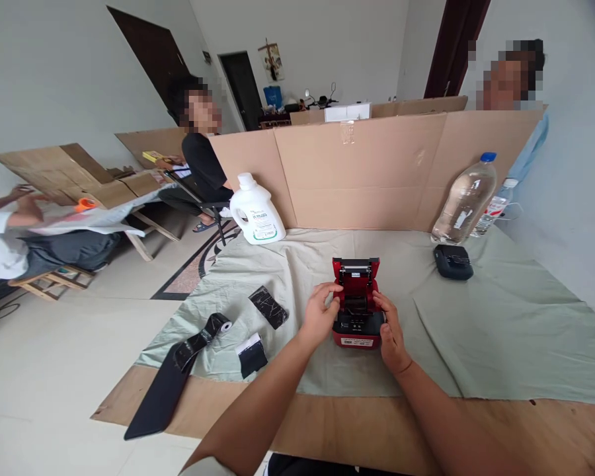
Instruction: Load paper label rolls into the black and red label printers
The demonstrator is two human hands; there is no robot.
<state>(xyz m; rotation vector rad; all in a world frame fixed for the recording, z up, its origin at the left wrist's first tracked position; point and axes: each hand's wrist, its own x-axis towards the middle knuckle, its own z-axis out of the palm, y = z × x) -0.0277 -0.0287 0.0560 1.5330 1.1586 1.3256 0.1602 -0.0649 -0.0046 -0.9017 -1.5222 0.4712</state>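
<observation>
A small red and black label printer [357, 336] sits on the cloth in front of me with its lid raised. Inside its bay is a dark roll [356, 305], partly in shadow. My left hand [322, 312] grips the printer's left side, its fingers curled over the rim of the bay. On the opposite side, my right hand [391, 330] holds the printer's right wall, fingertips near the lid hinge. Left of the printer lie a dark marbled sheet [268, 307], a small black-and-white piece [251, 355] and a partly unrolled black marbled roll [203, 339].
A long dark board [159, 396] overhangs the table's left edge. A white jug [258, 215] stands by the cardboard screen [357, 178]. Right are a large clear bottle [463, 201], a smaller bottle [490, 215] and a black device [453, 262]. Other people sit beyond.
</observation>
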